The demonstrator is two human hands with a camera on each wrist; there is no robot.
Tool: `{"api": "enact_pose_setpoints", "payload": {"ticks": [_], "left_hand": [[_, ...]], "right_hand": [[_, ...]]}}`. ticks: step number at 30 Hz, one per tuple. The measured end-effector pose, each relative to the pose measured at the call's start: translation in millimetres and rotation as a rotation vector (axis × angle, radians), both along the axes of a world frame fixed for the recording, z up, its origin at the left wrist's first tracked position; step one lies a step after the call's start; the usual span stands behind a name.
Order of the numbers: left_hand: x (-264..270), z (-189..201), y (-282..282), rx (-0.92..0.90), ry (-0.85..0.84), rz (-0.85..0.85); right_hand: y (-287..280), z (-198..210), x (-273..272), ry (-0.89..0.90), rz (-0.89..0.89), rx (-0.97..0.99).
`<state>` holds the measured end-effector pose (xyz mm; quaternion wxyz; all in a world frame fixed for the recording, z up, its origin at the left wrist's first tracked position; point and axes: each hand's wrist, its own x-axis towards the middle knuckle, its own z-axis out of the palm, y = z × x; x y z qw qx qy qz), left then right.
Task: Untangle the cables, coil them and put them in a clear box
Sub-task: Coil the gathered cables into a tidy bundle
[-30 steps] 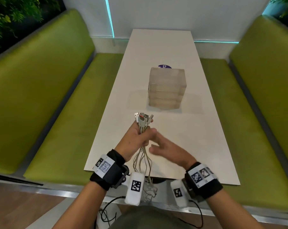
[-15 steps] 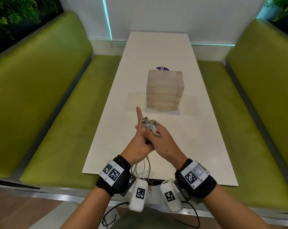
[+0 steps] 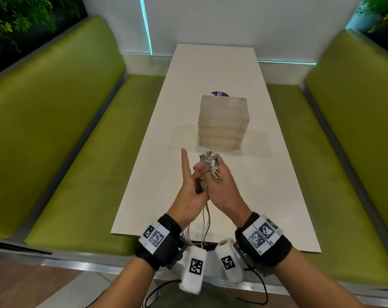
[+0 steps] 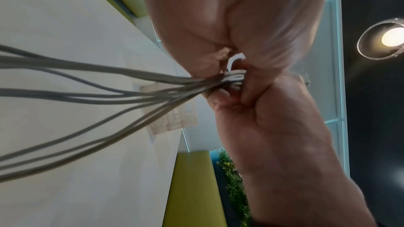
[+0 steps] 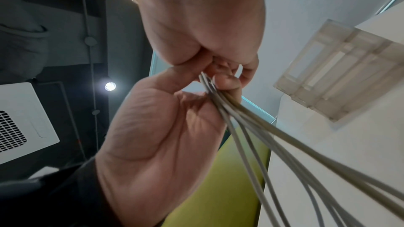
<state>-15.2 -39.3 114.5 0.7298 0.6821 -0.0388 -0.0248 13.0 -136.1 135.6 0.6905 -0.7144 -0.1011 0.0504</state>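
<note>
A bundle of several grey-white cables (image 3: 206, 218) is held upright over the near end of the white table (image 3: 210, 70). Its plugs (image 3: 208, 160) stick out on top. My right hand (image 3: 224, 187) grips the bundle just under the plugs. My left hand (image 3: 188, 187) is pressed against it from the left, thumb and lower fingers on the cables, index finger straight up. The wrist views show the cables (image 4: 109, 75) (image 5: 273, 135) fanning out below both hands. A stack of clear boxes (image 3: 223, 123) stands mid-table, beyond the hands.
Green benches (image 3: 66, 141) (image 3: 344, 152) run along both sides of the table, and a white wall closes the far end. A purple sticker (image 3: 219, 94) lies behind the boxes. The cables' loose ends hang past the near table edge (image 3: 144, 234).
A second ago my left hand alone held the bundle while the right hand reached in open. Now the right hand grips it below the plugs and my left index finger has straightened.
</note>
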Motion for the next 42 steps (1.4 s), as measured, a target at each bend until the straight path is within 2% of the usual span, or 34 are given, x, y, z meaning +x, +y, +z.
{"api": "enact_pose_setpoints", "payload": {"ticks": [4, 9, 12, 13, 15, 16, 18, 20, 21, 24, 26, 28, 32, 34, 38, 42], "left_hand": [[-2, -7, 3, -0.064, 0.045, -0.006], [-6, -8, 5, 0.018, 0.020, -0.088], [2, -7, 12, 0.120, 0.013, -0.029], [4, -10, 17, 0.172, 0.014, -0.005], [9, -15, 26, 0.259, 0.016, 0.008], [11, -17, 31, 0.297, 0.021, -0.003], [14, -19, 37, 0.363, 0.043, -0.057], [16, -18, 37, 0.449, 0.056, -0.150], [16, -17, 36, 0.503, 0.067, -0.204], [16, -13, 32, 0.652, 0.062, -0.300], [17, -14, 33, 0.710, 0.046, -0.306], [18, -16, 35, 0.738, 0.040, -0.327], [17, -13, 40, 0.738, 0.048, -0.419], [16, -10, 42, 0.676, 0.048, -0.441], [7, -15, 47, 0.419, 0.076, -0.442], [-3, -20, 40, 0.316, 0.046, -0.462]], "right_hand": [[-6, 12, 3, 0.064, 0.048, 0.030], [-9, 26, 9, 0.078, 0.103, -0.011], [-20, 17, 20, 0.117, 0.173, -0.031], [-27, 11, 24, 0.147, 0.182, -0.097], [-44, 8, 30, 0.202, 0.086, -0.318], [-51, 10, 32, 0.148, 0.032, -0.425], [-59, 14, 32, -0.159, 0.073, -0.630], [-56, 14, 33, -0.490, 0.274, -0.952], [-52, 12, 33, -0.572, 0.356, -1.119], [-42, 4, 31, -0.655, 0.381, -1.478], [-40, -1, 29, -0.661, 0.401, -1.587], [-38, -9, 27, -0.619, 0.521, -1.582], [-37, -14, 21, -0.334, 0.676, -1.214], [-43, -6, 19, -0.176, 0.700, -1.133], [-56, 27, 23, -0.171, 0.745, -1.084], [-67, 60, 30, -0.158, 0.752, -1.074]]}}
